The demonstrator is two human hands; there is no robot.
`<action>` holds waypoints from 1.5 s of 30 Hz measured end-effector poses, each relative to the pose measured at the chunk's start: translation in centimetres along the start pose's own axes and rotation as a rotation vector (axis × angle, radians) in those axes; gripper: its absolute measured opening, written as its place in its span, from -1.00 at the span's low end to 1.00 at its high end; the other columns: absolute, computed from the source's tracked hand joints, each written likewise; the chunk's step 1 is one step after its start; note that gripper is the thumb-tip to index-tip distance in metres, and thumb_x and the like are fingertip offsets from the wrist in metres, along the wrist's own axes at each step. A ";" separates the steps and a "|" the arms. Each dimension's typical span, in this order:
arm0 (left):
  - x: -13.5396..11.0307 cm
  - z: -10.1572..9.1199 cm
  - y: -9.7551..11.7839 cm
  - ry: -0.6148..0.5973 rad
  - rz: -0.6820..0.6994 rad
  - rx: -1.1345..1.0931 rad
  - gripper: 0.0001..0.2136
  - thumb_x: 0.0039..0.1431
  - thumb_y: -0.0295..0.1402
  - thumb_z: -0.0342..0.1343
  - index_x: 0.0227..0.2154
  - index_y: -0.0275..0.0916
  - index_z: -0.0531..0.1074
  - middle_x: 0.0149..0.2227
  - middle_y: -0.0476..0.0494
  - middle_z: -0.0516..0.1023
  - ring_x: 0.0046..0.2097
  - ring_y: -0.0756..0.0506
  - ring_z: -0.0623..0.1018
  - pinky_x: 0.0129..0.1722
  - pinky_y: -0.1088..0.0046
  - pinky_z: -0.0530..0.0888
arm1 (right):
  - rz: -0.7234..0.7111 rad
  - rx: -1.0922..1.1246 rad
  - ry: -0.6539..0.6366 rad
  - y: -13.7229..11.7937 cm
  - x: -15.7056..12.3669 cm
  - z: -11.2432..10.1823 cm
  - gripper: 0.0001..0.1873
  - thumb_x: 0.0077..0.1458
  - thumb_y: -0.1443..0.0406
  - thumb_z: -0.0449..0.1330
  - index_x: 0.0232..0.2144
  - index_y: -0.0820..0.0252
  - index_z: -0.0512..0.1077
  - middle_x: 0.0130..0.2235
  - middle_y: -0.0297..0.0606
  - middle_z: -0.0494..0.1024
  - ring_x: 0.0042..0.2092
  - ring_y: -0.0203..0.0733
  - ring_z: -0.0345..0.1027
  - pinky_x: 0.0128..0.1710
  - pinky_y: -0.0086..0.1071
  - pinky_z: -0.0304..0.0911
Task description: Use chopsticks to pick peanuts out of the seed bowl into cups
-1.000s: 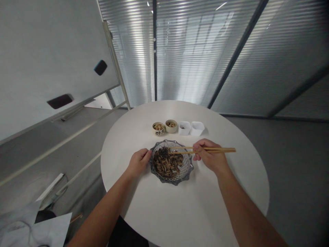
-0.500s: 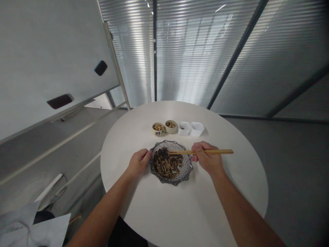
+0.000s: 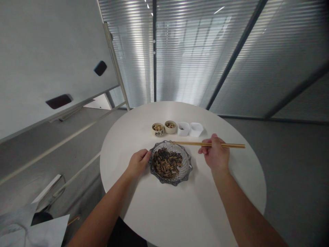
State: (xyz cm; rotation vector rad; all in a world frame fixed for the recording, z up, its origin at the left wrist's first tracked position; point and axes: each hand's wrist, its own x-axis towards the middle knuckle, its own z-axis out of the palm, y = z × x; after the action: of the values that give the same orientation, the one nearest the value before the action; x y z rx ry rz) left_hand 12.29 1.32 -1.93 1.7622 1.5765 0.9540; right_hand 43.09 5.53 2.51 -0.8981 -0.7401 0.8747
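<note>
A glass dish (image 3: 187,169) heaped with striped sunflower seeds (image 3: 166,163) sits at the middle of a round white table (image 3: 180,212). My left hand (image 3: 138,162) is curled against the dish's left rim and holds it. My right hand (image 3: 216,153) is closed on a pair of wooden chopsticks (image 3: 231,145). They lie level, tips over the dish's far rim. I cannot tell whether the tips hold a seed.
Behind the dish stand two small round cups (image 3: 157,129) with nuts and two white square cups (image 3: 184,128) in a row. A whiteboard (image 3: 51,58) on a stand leans at the left. Frosted glass walls (image 3: 205,51) rise behind the table. Papers (image 3: 33,230) lie bottom left.
My right hand has lifted and pulled right, carrying the chopstick tips from the seed pile up to the dish's far rim. My left hand has stayed on the rim.
</note>
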 end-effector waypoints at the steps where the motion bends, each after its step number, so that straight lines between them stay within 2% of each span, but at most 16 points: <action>1: 0.0 0.0 0.0 0.003 0.003 -0.002 -0.58 0.34 -0.04 -0.07 -0.56 -0.20 0.26 -0.53 0.02 0.26 -0.41 -0.03 0.29 -0.40 0.44 0.19 | -0.012 0.015 0.031 0.1 0.3 0.0 -0.51 0.02 -0.06 0.38 -0.57 0.19 0.36 -0.64 -0.45 0.43 -0.76 -0.41 0.14 -0.77 -0.40 0.35; 7: 0.0 -0.1 0.2 0.015 0.018 0.000 -0.58 0.33 -0.05 -0.06 -0.57 -0.20 0.27 -0.53 0.02 0.29 -0.42 -0.03 0.29 -0.41 0.45 0.20 | -0.076 0.055 0.205 0.9 2.9 -0.8 -0.51 0.20 -0.04 0.24 -0.57 0.17 0.32 -0.67 -0.48 0.36 -0.70 -0.39 0.22 -0.64 -0.41 0.44; 13: 0.0 -0.1 0.1 0.010 0.014 0.011 -0.57 0.34 -0.03 -0.08 -0.57 -0.19 0.26 -0.52 0.01 0.31 -0.41 -0.03 0.30 -0.40 0.45 0.21 | -0.146 -0.005 0.275 2.2 4.7 -1.8 -0.50 0.17 -0.11 0.22 -0.53 0.15 0.33 -0.68 -0.49 0.37 -0.67 -0.35 0.28 -0.58 -0.35 0.52; 17: -0.1 -0.1 0.3 0.006 0.007 0.008 -0.57 0.34 -0.03 -0.08 -0.56 -0.19 0.26 -0.52 0.00 0.30 -0.41 -0.03 0.29 -0.41 0.45 0.21 | -0.170 -0.097 0.204 2.7 4.5 -1.7 -0.47 0.08 -0.17 0.27 -0.46 0.17 0.36 -0.65 -0.49 0.40 -0.65 -0.33 0.36 -0.53 -0.33 0.55; 21: -0.1 -0.2 0.4 0.016 0.016 -0.001 -0.57 0.33 -0.03 -0.07 -0.57 -0.20 0.28 -0.53 0.01 0.31 -0.41 -0.03 0.29 -0.41 0.46 0.21 | -0.184 -0.078 0.164 2.5 4.0 -1.4 -0.48 0.07 -0.15 0.30 -0.42 0.17 0.37 -0.60 -0.50 0.43 -0.64 -0.34 0.36 -0.53 -0.32 0.56; 27: -0.1 -0.2 0.3 0.017 0.017 -0.004 -0.57 0.33 -0.03 -0.07 -0.56 -0.20 0.29 -0.53 0.01 0.29 -0.41 -0.03 0.31 -0.40 0.46 0.22 | -0.175 -0.008 0.093 1.0 3.1 -0.8 -0.50 0.11 -0.13 0.27 -0.45 0.18 0.40 -0.61 -0.44 0.47 -0.64 -0.30 0.38 -0.55 -0.29 0.54; 30: -0.1 -0.2 0.3 0.011 0.010 -0.005 -0.57 0.33 -0.03 -0.06 -0.56 -0.20 0.29 -0.53 0.02 0.28 -0.41 -0.03 0.29 -0.40 0.46 0.20 | -0.158 0.014 0.001 0.1 1.5 -0.4 -0.53 0.14 -0.10 0.28 -0.46 0.18 0.42 -0.57 -0.42 0.50 -0.63 -0.30 0.39 -0.56 -0.28 0.53; 36: -0.1 -0.2 0.3 0.000 0.015 0.001 -0.57 0.34 -0.03 -0.07 -0.55 -0.20 0.30 -0.53 0.02 0.28 -0.41 -0.03 0.30 -0.40 0.45 0.20 | -0.037 -0.214 -0.286 0.0 -2.2 -0.1 -0.52 0.17 -0.11 0.26 -0.44 0.20 0.49 -0.55 -0.33 0.54 -0.61 -0.25 0.44 -0.56 -0.33 0.49; 41: -0.2 -0.2 0.3 0.013 0.008 -0.006 -0.56 0.34 -0.02 -0.07 -0.56 -0.20 0.28 -0.54 0.03 0.28 -0.42 -0.02 0.30 -0.41 0.45 0.20 | -0.025 -0.373 -0.388 0.7 -2.7 0.0 -0.49 0.19 -0.14 0.21 -0.43 0.17 0.49 -0.56 -0.30 0.56 -0.57 -0.21 0.47 -0.55 -0.37 0.44; 45: -0.2 -0.1 0.4 0.024 -0.002 -0.016 -0.56 0.33 -0.02 -0.06 -0.56 -0.20 0.29 -0.54 0.02 0.29 -0.42 -0.02 0.29 -0.42 0.46 0.20 | -0.048 -0.422 -0.434 1.0 -2.8 -0.1 -0.56 0.23 -0.08 0.22 -0.42 0.15 0.47 -0.59 -0.34 0.54 -0.57 -0.23 0.45 -0.52 -0.39 0.40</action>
State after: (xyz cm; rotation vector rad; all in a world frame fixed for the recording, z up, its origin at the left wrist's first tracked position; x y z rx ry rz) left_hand 12.37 1.03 -1.61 1.7439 1.5808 0.9877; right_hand 41.64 3.41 1.13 -1.0667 -1.3524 0.8971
